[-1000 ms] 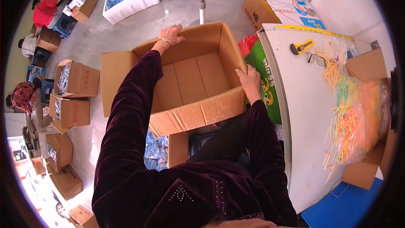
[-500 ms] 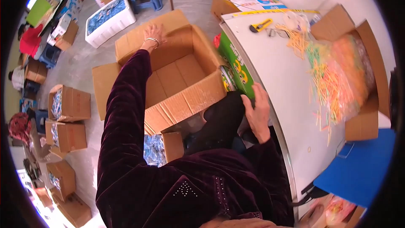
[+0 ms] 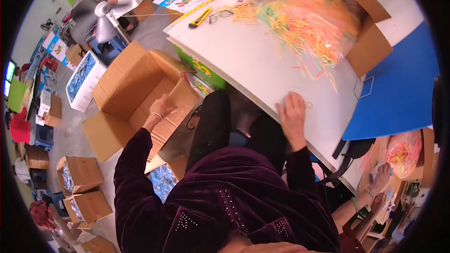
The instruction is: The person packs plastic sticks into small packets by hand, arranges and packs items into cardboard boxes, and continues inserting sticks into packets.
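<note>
My left hand (image 3: pixel 161 107) is over the near side of a large open cardboard box (image 3: pixel 123 76), its fingers stretched out and holding nothing. Whether it touches the box wall is hard to tell. The box has its flaps folded outward, and the visible part of its inside is bare. On the edge of the white table (image 3: pixel 262 72), my right hand (image 3: pixel 293 115) lies flat with the fingers spread. A thin rubber-band-like loop (image 3: pixel 309 105) is just beside its fingertips. Below my left forearm, a smaller carton (image 3: pixel 177 167) holds blue-and-clear wrapped pieces (image 3: pixel 162 181).
Orange and green sticks (image 3: pixel 300 37) spill from a plastic bag on the table, near a yellow cutter (image 3: pixel 200 18) and glasses (image 3: pixel 220 15). A blue board (image 3: pixel 393 89) juts out at right. A fan (image 3: pixel 102 11), white foam bin (image 3: pixel 83 100) and filled cartons (image 3: pixel 84 173) stand around.
My left hand has moved from the box's far flap to its near side. My right hand has come down onto the table edge. The view has turned to the right.
</note>
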